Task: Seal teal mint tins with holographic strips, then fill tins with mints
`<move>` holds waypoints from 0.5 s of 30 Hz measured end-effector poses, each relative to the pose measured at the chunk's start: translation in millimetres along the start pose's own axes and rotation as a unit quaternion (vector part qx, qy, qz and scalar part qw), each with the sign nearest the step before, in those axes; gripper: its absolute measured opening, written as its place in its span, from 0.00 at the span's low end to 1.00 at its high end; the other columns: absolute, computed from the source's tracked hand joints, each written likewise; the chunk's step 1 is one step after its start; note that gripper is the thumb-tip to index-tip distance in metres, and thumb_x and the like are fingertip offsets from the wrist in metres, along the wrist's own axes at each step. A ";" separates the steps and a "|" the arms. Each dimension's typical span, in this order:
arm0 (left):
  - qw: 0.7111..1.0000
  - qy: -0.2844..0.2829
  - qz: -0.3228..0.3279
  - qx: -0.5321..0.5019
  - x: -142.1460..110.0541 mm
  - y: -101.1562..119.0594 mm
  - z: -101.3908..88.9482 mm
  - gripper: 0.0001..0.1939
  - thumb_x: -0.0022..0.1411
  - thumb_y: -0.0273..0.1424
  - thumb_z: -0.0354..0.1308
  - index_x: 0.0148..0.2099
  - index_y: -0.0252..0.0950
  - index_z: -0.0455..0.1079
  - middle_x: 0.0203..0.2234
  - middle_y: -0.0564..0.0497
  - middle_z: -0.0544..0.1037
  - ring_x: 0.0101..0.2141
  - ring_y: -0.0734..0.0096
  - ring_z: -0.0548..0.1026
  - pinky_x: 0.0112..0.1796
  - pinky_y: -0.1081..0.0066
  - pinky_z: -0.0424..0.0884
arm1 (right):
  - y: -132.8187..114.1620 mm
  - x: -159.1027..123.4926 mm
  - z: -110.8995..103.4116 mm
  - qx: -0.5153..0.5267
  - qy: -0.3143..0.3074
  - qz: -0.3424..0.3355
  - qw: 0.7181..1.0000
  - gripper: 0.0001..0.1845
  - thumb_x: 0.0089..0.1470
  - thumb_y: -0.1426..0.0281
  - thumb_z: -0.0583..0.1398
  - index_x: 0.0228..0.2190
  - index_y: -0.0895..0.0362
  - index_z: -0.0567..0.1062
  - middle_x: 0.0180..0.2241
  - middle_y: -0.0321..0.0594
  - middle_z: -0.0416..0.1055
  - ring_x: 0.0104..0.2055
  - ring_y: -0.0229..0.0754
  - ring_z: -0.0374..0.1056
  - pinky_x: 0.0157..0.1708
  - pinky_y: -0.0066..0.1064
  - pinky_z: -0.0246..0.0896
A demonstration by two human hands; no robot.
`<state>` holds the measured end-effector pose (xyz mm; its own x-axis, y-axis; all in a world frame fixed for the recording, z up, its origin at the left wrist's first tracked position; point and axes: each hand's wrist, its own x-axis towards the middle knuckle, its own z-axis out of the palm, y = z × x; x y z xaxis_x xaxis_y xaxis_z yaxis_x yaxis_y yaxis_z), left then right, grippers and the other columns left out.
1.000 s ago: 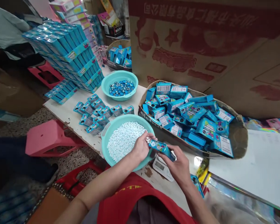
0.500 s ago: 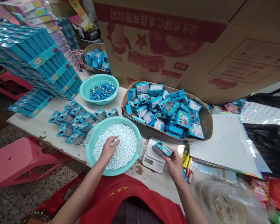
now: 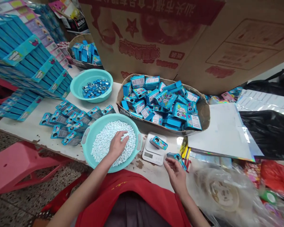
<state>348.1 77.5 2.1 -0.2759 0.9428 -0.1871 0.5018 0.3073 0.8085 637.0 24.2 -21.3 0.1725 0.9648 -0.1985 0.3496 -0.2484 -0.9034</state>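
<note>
My left hand [image 3: 119, 144] is over the white candies [image 3: 104, 138] in a turquoise basin [image 3: 85, 148], its fingers apart and slightly bent. A small blue candy box [image 3: 159, 142] rests on the white kitchen scale [image 3: 153, 157], with nothing touching it. Just right of the scale, my right hand [image 3: 175, 173] hovers with fingers apart. Beyond its fingertips, another blue box [image 3: 177, 160] lies on the table; whether the fingers touch it I cannot tell. Left of the basin, several blue boxes [image 3: 66, 118] with round holes in their tops stand grouped together.
A cut-down carton [image 3: 205, 118] full of blue boxes stands behind the scale. Behind the candies is a second basin [image 3: 75, 82] with blue and silver pieces. Stacked display boxes [image 3: 23, 53] rise at left. White sheets [image 3: 223, 135] and a plastic-wrapped roll [image 3: 223, 192] are at right.
My right hand has let go of the blue box, now on the scale, and moved off to the scale's right. The left hand has shifted right over the candies. The view has shifted somewhat.
</note>
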 end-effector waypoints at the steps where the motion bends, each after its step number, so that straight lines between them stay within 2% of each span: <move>1: 0.999 -0.023 0.028 0.011 2.8 10.0 6.7 0.14 0.59 0.37 0.50 0.45 0.38 0.69 0.44 0.47 0.72 0.44 0.62 0.72 0.45 0.63 0.69 | 3.6 -6.9 -1.9 -0.003 -0.001 0.013 1.000 0.19 0.44 0.54 0.64 0.32 0.57 0.74 0.31 0.42 0.73 0.30 0.42 0.67 0.33 0.36 0.66; 4: 0.986 -0.102 0.120 0.048 10.3 40.5 26.3 0.14 0.60 0.34 0.51 0.48 0.39 0.68 0.44 0.48 0.72 0.46 0.64 0.70 0.49 0.63 0.66 | 17.5 -21.4 -5.6 0.010 0.027 0.063 0.998 0.21 0.41 0.52 0.64 0.30 0.57 0.73 0.28 0.41 0.73 0.29 0.42 0.67 0.30 0.34 0.66; 8: 0.945 -0.217 0.214 0.119 19.6 72.3 47.1 0.20 0.60 0.34 0.53 0.55 0.38 0.64 0.49 0.47 0.70 0.50 0.61 0.67 0.51 0.61 0.64 | 36.8 -28.5 -12.1 0.040 0.090 0.105 0.990 0.24 0.36 0.49 0.65 0.26 0.55 0.69 0.24 0.35 0.67 0.27 0.40 0.65 0.29 0.33 0.65; 12: 0.892 -0.305 0.274 0.193 29.4 82.6 71.3 0.32 0.55 0.36 0.60 0.61 0.39 0.57 0.55 0.44 0.64 0.54 0.54 0.62 0.51 0.57 0.63 | 50.1 -29.1 -20.5 0.015 0.156 0.146 0.977 0.28 0.31 0.47 0.66 0.25 0.54 0.65 0.25 0.35 0.65 0.27 0.41 0.65 0.29 0.35 0.65; 14: 0.866 -0.326 0.306 0.224 32.7 80.4 88.1 0.35 0.52 0.34 0.63 0.61 0.42 0.56 0.57 0.43 0.62 0.56 0.51 0.59 0.51 0.56 0.62 | 51.4 -26.1 -21.5 -0.003 0.190 0.171 0.967 0.31 0.29 0.48 0.66 0.30 0.55 0.65 0.32 0.39 0.66 0.30 0.44 0.67 0.29 0.36 0.65; 15: 0.855 -0.334 0.318 0.237 33.4 78.8 96.7 0.33 0.52 0.32 0.62 0.60 0.42 0.58 0.56 0.44 0.63 0.56 0.51 0.60 0.50 0.57 0.62 | 50.6 -23.3 -20.8 -0.007 0.201 0.173 0.964 0.34 0.29 0.48 0.66 0.35 0.55 0.65 0.37 0.43 0.66 0.33 0.46 0.68 0.30 0.37 0.66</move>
<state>457.7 145.8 5.6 0.6261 0.7540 -0.1986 0.6963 -0.4261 0.5775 669.8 -12.7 -54.4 0.6227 0.7137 -0.3207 0.2189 -0.5524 -0.8043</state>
